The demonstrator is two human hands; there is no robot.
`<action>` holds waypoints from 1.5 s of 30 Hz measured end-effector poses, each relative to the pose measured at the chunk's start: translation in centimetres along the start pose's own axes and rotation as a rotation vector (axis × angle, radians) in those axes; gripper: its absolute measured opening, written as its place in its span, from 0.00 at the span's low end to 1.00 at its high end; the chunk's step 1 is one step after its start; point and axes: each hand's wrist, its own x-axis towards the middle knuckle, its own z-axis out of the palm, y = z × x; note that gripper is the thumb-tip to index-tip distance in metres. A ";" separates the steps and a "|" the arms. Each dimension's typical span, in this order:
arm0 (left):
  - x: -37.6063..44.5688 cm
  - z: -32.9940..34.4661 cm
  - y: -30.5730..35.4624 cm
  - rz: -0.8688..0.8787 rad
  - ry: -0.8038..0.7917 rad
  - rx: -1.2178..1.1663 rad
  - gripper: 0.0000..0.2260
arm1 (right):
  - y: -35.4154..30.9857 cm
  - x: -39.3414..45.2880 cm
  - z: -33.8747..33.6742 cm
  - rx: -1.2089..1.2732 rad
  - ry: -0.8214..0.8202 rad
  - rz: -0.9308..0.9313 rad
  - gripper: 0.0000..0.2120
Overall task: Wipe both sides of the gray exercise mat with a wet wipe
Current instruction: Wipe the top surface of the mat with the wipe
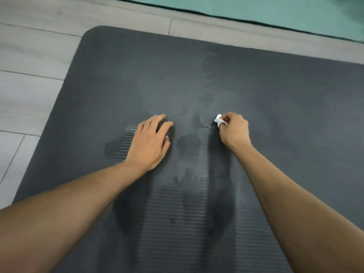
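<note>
Pale wood-look floor (33,79); teal mat (256,8) at far edge.

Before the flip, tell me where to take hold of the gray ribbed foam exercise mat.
Take the gray ribbed foam exercise mat at its rounded far-left corner, coming from the wood-look floor side. That corner lies flat with bare floor around it, and neither hand rests there, so it should peel up easily.

My right hand (234,128) hides most of the wet wipe (219,119) (only a white corner shows). Gray mat (197,79) runs off the right and bottom edges. Teal mat (256,6) is cut off at top, blurry.
</note>
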 end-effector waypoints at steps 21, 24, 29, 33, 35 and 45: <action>10.9 1.7 -7.5 -0.276 -0.091 0.062 0.27 | -9.8 26.3 1.0 -0.174 0.381 -0.154 0.18; 11.0 1.8 -7.4 -0.279 -0.087 0.068 0.27 | -11.1 27.0 4.1 -0.116 0.351 -0.011 0.19; 11.1 1.8 -7.5 -0.286 -0.100 0.074 0.27 | -20.7 25.8 11.6 -0.011 0.073 -0.252 0.15; 11.0 1.8 -7.5 -0.281 -0.106 0.071 0.27 | -24.9 24.0 15.4 -0.153 -0.154 -0.652 0.08; 11.0 1.8 -7.7 -0.276 -0.105 0.067 0.27 | -22.1 25.2 13.7 -0.204 -0.103 -0.717 0.11; 11.1 1.8 -7.3 -0.288 -0.115 0.053 0.27 | -15.1 25.4 6.8 -0.043 0.229 0.039 0.18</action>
